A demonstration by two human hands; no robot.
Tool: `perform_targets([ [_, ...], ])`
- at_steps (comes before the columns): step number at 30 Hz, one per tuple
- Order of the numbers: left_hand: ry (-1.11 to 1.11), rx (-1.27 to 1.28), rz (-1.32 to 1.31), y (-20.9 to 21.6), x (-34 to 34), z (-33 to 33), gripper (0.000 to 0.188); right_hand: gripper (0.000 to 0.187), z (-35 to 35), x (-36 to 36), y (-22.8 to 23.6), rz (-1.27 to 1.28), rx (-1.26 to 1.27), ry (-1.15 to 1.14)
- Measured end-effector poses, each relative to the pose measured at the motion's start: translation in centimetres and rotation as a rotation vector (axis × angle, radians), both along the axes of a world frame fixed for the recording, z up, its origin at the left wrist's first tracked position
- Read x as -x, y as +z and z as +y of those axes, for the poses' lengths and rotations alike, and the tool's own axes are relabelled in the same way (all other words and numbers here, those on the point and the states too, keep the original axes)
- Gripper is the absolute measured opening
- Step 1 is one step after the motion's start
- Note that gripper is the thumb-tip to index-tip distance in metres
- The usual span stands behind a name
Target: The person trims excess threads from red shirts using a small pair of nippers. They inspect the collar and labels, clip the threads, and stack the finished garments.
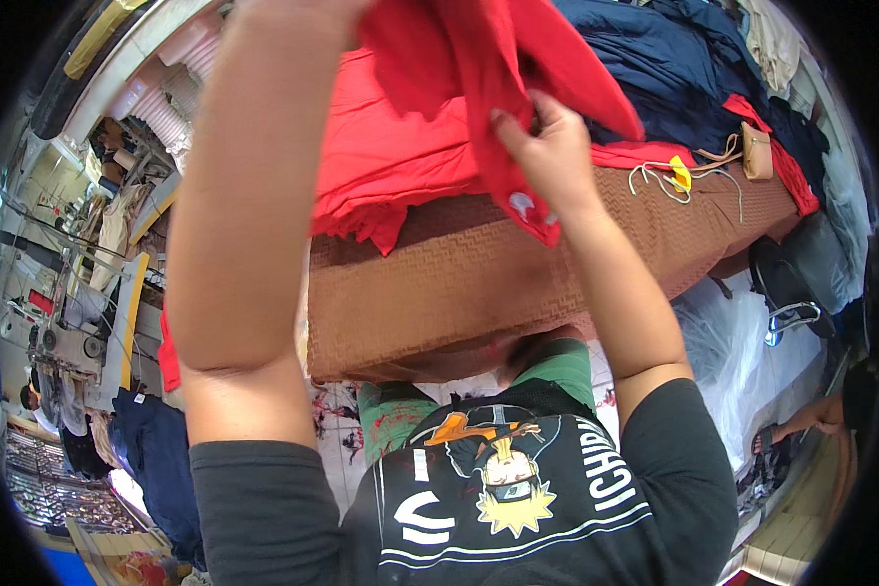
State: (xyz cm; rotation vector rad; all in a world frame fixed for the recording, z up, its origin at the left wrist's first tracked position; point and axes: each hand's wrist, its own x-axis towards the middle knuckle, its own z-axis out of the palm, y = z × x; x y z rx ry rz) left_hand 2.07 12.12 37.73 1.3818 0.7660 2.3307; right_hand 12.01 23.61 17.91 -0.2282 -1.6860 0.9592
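Note:
A red garment (430,54) hangs in loose folds at the top of the view, raised over the table. My right hand (554,146) is closed on it, thumb and fingers pinching the cloth above a dangling end with a small white patch. My left forearm reaches up steeply, and my left hand (313,8) is cut off by the upper edge, beside the garment; its fingers are hidden. Beneath lies a pile of red cloth (391,161) on the brown textured table cover (430,283).
Dark blue cloth (654,63) is heaped at the far right. Near it lie a tan pouch (755,151), white cords and a yellow piece (681,174). Sewing machines (73,347) stand at left. Clear plastic sheeting (742,342) and another person's arm (801,422) are at right.

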Motion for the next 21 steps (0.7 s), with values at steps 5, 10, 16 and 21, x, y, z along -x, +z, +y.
perform_targets([
  [5, 0.386, 0.019, 0.216, 4.6, 12.8, -12.0, 0.033, 0.017, -1.4, -6.3, 6.9, 0.424, 0.339, 0.429],
  [10, 0.928, -0.015, -0.019, 1.2, 8.4, -17.3, 0.033, 0.017, -3.8, -7.7, 9.8, -0.374, -0.640, -0.004],
  [16, 0.945, -0.013, -0.005, 0.0, 13.8, -19.2, 0.038, 0.009, -2.9, -9.8, 3.4, -0.365, -0.236, 0.289],
  [21, 1.812, 0.257, 0.870, -1.4, 25.5, -11.7, 0.042, 0.009, -2.8, -11.7, 0.1, -0.511, 0.203, 0.421],
])
